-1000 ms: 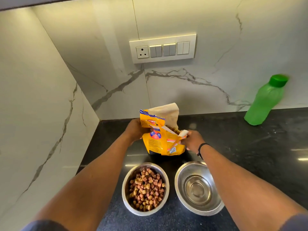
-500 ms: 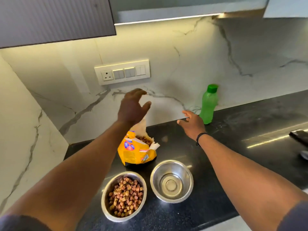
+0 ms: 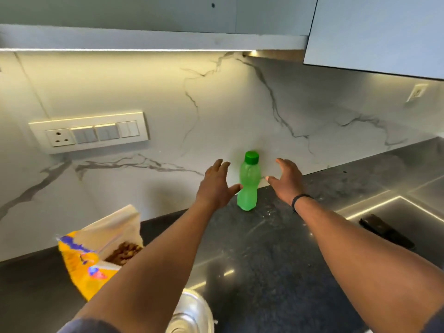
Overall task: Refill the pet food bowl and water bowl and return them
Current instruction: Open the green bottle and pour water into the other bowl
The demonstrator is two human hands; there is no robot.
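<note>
A green water bottle (image 3: 248, 182) with its green cap on stands upright on the black counter (image 3: 264, 248) by the marble wall. My left hand (image 3: 214, 186) is spread open just left of it, the thumb tip at the bottle's side. My right hand (image 3: 287, 180) is open a little to its right, not touching. The yellow pet food bag (image 3: 96, 255) stands open at the lower left with kibble showing. Only part of the empty steel bowl (image 3: 192, 313) shows at the bottom edge; the bowl with food is hidden under my left arm.
A switch panel (image 3: 89, 133) is set in the marble wall at the left. Cabinets hang overhead. A steel sink (image 3: 394, 212) lies at the right with a dark object (image 3: 386, 234) in it.
Both hands have left the food bag and moved right and forward to either side of the green bottle. The view has swung right and up, and the bowls have dropped out of frame.
</note>
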